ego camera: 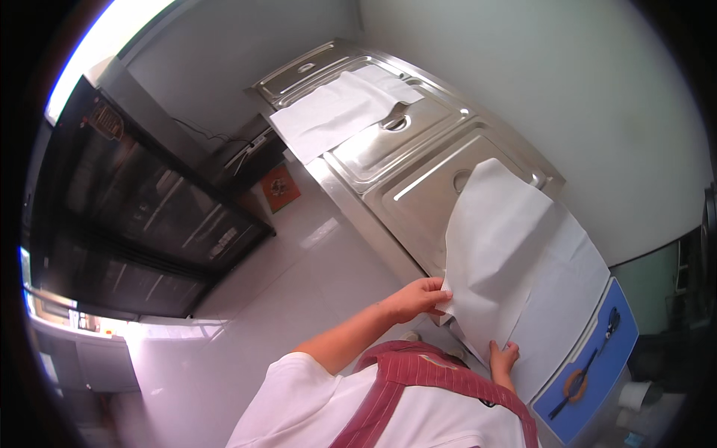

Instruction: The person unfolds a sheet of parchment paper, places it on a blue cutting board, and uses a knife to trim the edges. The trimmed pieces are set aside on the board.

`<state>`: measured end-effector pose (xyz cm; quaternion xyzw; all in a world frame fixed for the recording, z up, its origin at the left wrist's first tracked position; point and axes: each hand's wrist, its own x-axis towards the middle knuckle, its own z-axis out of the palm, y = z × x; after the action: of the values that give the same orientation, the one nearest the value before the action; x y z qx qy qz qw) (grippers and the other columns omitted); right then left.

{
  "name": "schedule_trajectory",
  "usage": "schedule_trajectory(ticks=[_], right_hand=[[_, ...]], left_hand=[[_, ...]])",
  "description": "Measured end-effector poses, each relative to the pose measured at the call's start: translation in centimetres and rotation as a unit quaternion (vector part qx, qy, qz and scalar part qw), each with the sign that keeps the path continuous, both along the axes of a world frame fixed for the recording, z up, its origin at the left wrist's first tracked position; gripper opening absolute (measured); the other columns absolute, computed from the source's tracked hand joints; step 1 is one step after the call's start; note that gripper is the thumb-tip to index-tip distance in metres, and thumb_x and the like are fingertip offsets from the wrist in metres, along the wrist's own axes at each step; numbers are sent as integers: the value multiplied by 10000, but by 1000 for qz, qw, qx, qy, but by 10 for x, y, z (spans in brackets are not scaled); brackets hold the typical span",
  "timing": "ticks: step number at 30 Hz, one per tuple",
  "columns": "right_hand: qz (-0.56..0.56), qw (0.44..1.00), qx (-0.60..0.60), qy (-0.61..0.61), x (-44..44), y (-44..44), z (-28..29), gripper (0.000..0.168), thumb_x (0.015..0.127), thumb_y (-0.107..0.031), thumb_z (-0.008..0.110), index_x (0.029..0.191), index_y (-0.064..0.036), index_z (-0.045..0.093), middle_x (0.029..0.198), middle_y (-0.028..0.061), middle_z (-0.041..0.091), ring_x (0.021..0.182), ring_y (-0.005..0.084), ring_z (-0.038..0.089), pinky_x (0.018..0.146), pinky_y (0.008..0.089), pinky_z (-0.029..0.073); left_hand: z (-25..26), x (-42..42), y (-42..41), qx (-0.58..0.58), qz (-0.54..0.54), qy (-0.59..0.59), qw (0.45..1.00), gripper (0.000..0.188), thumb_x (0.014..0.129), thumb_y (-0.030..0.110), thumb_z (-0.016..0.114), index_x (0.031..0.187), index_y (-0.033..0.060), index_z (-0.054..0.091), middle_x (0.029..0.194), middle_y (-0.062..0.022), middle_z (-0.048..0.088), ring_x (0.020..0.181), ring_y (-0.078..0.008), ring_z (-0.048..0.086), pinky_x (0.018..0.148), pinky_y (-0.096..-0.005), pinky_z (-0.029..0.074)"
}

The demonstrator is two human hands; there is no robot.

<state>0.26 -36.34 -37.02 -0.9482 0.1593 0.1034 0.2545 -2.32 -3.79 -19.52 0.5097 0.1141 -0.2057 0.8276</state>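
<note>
A large white sheet [498, 235], cloth-like and creased, lies partly raised over the near end of a stainless steel counter. My left hand [420, 299] pinches its left edge between thumb and fingers. Lower right, my right hand [505, 355] has thumb and finger at a fold of the same sheet, where it overlaps a flat white part [566, 302]. Another white sheet [341, 106] is spread across the far steel lids, with one edge rumpled beside a recessed handle [395, 122]. A bare steel lid [425, 190] shows between the two sheets.
A blue board [588, 358] with dark utensils and an orange ring adjoins the counter at right. White containers [636, 395] stand beyond it. A dark glass-fronted cabinet [162, 207] is at left. On the tiled floor lies an orange square item [280, 189]. A wall borders the counter's far side.
</note>
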Motion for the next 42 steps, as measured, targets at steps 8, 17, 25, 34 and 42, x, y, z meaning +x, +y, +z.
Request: schedule_trajectory(ticks=[8,17,25,34,42], right_hand=[[-338,711,516,337,5,2,62,667,844,-476,551,1273,-48,273,1056,181,443,888,307,532,695,471,475],[-86,480,784,383,17,21,93,726,863,-545,464,1350,-55,241,1219,173,461,1009,269,525,763,381,466],[55,503,857,92,53,15,201,546,834,-371,613,1302,-230,372,1222,53,480,1144,210,436,879,410,403],[-49,601,782,-159,140,-115,308,493,870,-332,526,1247,-23,445,1221,126,518,1165,266,460,958,412,381],[-2,688,677,-262,231,-194,363,467,858,-355,556,1119,31,532,1053,130,597,964,225,575,851,337,455]], left_hand=[[49,57,-12,-172,13,-91,981,318,860,149,543,1155,37,503,1098,-99,580,977,-219,591,835,-386,492],[136,93,-46,-227,-72,-216,947,355,833,129,600,1174,57,532,1129,-97,583,1050,-234,563,906,-392,450],[192,123,-60,-287,-94,-365,880,433,878,254,545,1214,-9,475,1140,-162,569,1012,-263,583,822,-376,500],[247,222,-129,-268,-219,-342,874,354,918,279,418,1152,21,483,1264,-182,436,1219,-359,363,1053,-557,210],[215,307,-127,-312,-241,-289,872,395,900,256,387,1197,3,452,1218,-184,487,1216,-349,363,1052,-530,211]])
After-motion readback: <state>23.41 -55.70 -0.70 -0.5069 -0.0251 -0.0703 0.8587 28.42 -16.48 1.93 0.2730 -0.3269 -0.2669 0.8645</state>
